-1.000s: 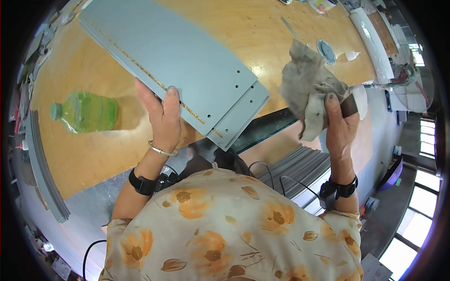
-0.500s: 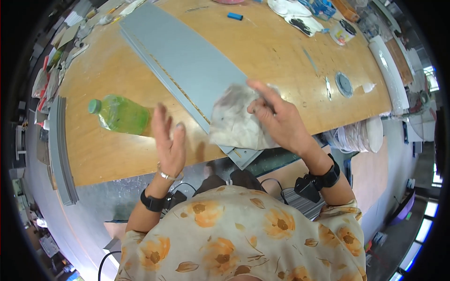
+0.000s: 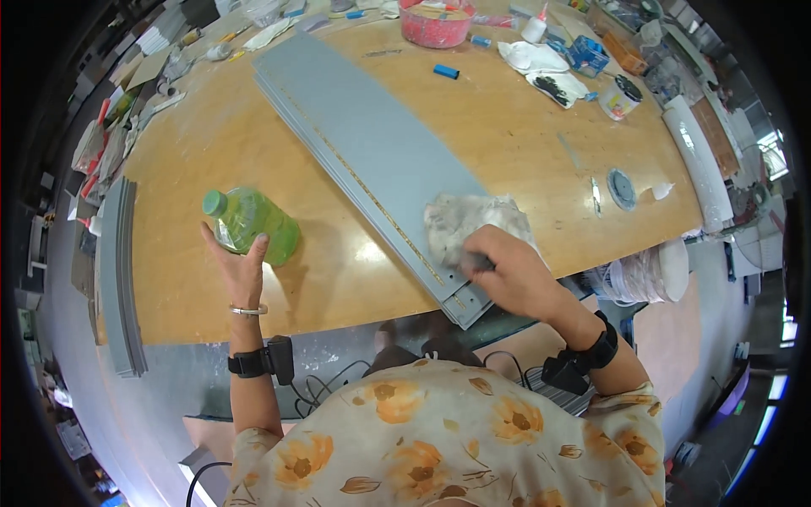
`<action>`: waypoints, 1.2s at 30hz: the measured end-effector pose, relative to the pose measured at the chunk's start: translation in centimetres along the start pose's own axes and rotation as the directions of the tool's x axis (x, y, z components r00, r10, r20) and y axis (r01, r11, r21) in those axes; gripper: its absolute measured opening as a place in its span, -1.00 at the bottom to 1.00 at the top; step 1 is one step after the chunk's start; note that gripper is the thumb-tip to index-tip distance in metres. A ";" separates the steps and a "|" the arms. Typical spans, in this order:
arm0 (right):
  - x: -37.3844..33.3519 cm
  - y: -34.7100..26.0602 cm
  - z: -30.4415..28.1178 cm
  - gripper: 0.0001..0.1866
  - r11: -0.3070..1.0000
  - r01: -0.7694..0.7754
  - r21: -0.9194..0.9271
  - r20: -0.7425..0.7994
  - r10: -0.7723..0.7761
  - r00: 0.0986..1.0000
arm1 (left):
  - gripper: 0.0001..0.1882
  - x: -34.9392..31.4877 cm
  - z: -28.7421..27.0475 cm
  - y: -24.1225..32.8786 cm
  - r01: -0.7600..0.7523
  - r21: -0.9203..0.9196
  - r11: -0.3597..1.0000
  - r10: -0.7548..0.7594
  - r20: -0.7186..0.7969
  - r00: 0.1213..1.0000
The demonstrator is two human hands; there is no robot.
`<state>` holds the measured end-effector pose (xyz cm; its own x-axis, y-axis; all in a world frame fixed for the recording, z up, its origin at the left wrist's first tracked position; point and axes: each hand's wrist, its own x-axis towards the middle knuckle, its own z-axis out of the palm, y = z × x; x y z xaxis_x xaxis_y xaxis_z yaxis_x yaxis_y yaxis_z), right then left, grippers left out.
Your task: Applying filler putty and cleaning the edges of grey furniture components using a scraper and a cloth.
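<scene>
A green plastic bottle (image 3: 269,226) with a green cap stands on the table, left of the grey boards. My left hand (image 3: 240,272) is closed about its near side, with the thumb against the bottle and the fingers on the cap side. A stained whitish rag (image 3: 460,224) lies over the near end of the stacked grey boards (image 3: 380,127). Above the rag, my right hand (image 3: 515,275) is bunched with its fingers curled in on it. A dark, blurred patch shows at the fingertips, too smeared to make out.
On the wooden table (image 3: 194,296) are a blue block (image 3: 446,72), a pink tub (image 3: 435,27), a painted white glove (image 3: 545,72), a paint pot (image 3: 621,97) and a round grey lid (image 3: 621,189). Long grey strips (image 3: 118,279) stand at the left edge.
My left hand has moved left and reached the bottle. The right hand's fingers have curled in over the rag, which now lies flatter on the boards. The whole view has shifted.
</scene>
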<state>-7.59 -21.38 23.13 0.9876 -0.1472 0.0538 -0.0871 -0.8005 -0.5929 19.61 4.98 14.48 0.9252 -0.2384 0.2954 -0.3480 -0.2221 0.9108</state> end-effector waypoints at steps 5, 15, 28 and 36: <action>0.4 0.7 -0.8 -0.75 0.669 -0.292 0.684 -0.131 0.506 0.852 | 0.08 0.6 2.0 -0.7 -0.094 -0.046 0.995 0.091 -0.049 0.995; 2.8 -2.4 0.0 -0.69 0.194 -0.223 0.955 0.091 0.524 0.847 | -0.22 -3.2 3.1 10.1 -0.506 0.295 0.810 0.370 0.412 0.833; 3.1 -4.3 0.8 -0.67 0.361 -0.409 0.838 0.206 0.485 0.850 | -0.33 -4.6 2.9 14.2 -0.648 0.409 0.643 0.410 0.531 0.742; 3.1 -3.5 1.2 -0.65 0.387 -0.384 0.838 0.222 0.400 0.889 | -0.34 -4.4 2.9 16.4 -0.696 0.520 0.495 0.398 0.577 0.713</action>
<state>-4.08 -18.31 24.42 0.8723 -0.3223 -0.3678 -0.3033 0.2333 -0.9239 9.43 -0.36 27.27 0.4341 -0.8039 0.4066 -0.8953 -0.4352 0.0954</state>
